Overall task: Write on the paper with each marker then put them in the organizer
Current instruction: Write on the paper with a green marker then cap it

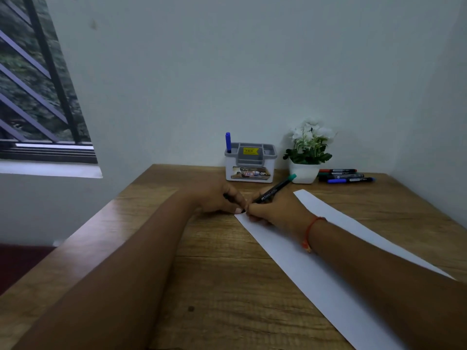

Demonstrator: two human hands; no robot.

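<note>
Gripping black-barrelled marker (274,192) lettered FABER-CASTELL, teal end up, right hand (275,210) meets left hand (219,198), which pinches its dark lower end, at corner of smooth white paper strip (316,261) on wood-grain desk (214,274). Grey-white plastic organizer (250,160), yellow sticker (250,150), at 12 o'clock, blue marker (228,141) upright inside. Four markers (346,176) lying at 2 o'clock beside white flowerpot (304,173).

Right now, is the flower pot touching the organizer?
Apart. The head view shows a strip of bare table between the organizer and the flower pot.
</note>
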